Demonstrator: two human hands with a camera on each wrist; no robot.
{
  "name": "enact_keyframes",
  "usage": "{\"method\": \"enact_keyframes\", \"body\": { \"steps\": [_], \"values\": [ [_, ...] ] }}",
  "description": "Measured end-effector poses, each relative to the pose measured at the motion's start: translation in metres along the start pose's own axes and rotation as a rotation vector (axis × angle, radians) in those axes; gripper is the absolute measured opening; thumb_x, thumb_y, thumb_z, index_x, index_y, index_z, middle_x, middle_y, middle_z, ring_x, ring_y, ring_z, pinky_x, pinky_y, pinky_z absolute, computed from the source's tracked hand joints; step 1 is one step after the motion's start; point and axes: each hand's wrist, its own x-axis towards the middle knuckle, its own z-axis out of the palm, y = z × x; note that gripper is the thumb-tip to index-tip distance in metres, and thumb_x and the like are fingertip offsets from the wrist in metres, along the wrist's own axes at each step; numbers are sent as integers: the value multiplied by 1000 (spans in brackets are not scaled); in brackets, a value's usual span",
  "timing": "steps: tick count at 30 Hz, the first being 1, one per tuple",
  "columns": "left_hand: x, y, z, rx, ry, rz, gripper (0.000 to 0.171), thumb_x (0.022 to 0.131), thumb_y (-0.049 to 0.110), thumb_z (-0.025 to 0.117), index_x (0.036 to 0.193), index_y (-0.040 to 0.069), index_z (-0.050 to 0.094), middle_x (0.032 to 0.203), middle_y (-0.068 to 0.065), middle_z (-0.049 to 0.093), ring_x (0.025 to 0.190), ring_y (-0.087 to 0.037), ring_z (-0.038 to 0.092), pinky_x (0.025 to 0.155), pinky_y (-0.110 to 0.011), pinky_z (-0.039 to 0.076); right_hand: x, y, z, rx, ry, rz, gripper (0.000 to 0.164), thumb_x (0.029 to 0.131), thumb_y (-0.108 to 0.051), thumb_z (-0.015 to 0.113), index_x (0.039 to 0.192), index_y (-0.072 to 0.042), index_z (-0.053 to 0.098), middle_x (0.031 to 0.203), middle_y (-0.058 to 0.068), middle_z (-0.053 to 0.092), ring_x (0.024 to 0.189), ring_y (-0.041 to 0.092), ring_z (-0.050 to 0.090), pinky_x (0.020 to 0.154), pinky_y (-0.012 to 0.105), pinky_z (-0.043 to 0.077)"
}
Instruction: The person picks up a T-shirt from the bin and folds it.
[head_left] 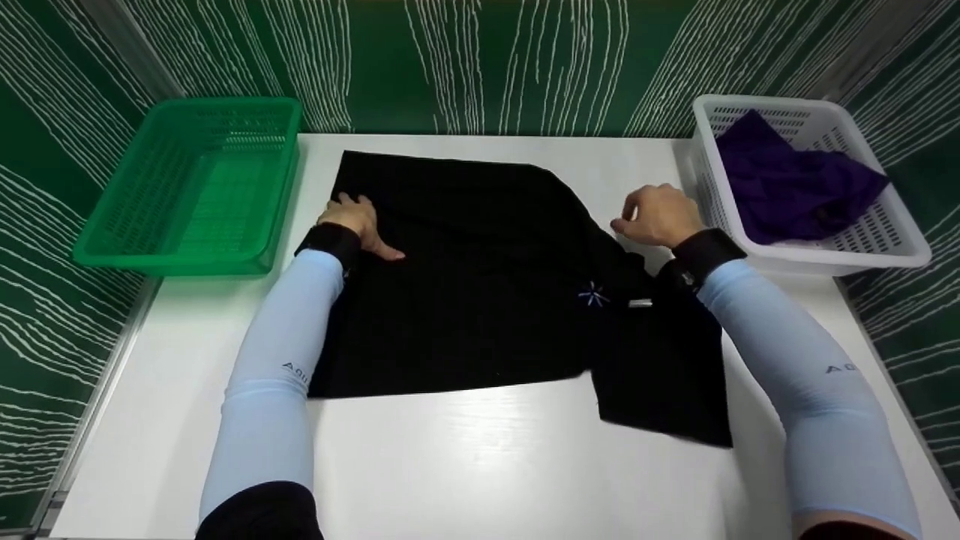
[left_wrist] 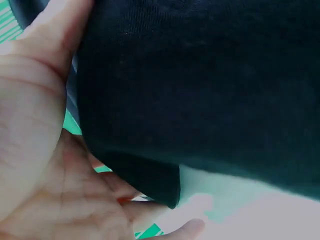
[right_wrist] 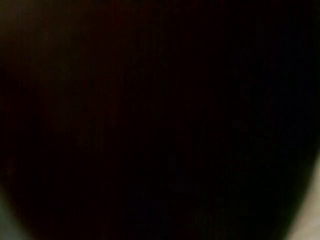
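Note:
A black short-sleeved shirt (head_left: 480,277) lies spread sideways on the white table, its neck label and a small blue star-shaped mark (head_left: 592,294) towards the right. My left hand (head_left: 356,225) rests on the shirt's left edge with the fingers extended and the thumb apart. In the left wrist view, the dark cloth (left_wrist: 200,95) lies against the thumb and over part of the fingers (left_wrist: 115,185). Just off the shirt's upper right edge, my right hand (head_left: 660,216) has loosely bent fingers and no cloth visible in them. The right wrist view is almost wholly dark.
A green plastic basket (head_left: 180,262) stands at the back left. At the back right is a white basket (head_left: 832,259) holding a crumpled purple cloth (head_left: 795,180). Green panels with white streaks (head_left: 480,67) enclose the table (head_left: 480,465) at the back and sides.

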Motion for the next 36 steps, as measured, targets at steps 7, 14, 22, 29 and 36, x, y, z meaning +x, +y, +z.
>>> {"method": "enact_keyframes", "body": {
  "steps": [7, 14, 22, 29, 36],
  "values": [
    [0, 3, 4, 25, 0, 12, 145, 82, 76, 79, 169, -6, -3, 174, -40, -6, 162, -59, 4, 131, -65, 25, 0, 11, 7, 218, -479, 162, 73, 96, -70, 67, 115, 0, 76, 71, 6, 70, 56, 16, 68, 54, 30, 54],
    [1, 1, 5, 22, 19, 13, 145, 81, 75, 80, 169, -6, -1, 174, -40, -4, 161, -60, 8, 129, -65, 29, 3, 10, -5, 451, -220, 22, 29, 97, -25, 80, 112, -1, 73, 63, -11, 65, 49, 5, 58, 48, 22, 47],
    [1, 4, 8, 25, 32, 6, 144, 81, 74, 81, 169, -5, 1, 175, -38, -2, 161, -59, 12, 127, -64, 33, -2, -3, -24, 1159, 374, -204, 13, 92, 9, 77, 104, 15, 76, 85, -5, 80, 77, 5, 69, 74, 17, 54],
    [-2, 3, 7, 28, 35, 7, 144, 81, 73, 81, 169, -7, 1, 174, -39, -1, 161, -60, 11, 127, -65, 33, -2, -8, -50, 1611, 332, -469, 18, 88, 30, 60, 100, 24, 72, 103, 17, 80, 97, 23, 74, 84, 26, 61],
    [0, 0, 2, 30, 13, -2, 147, 81, 75, 80, 168, -7, -4, 174, -40, -5, 161, -61, 7, 129, -65, 28, 34, 13, -61, 1453, 526, -126, 50, 78, 33, 44, 107, 12, 80, 108, 6, 82, 117, 19, 68, 91, 21, 57]
  ]
}}
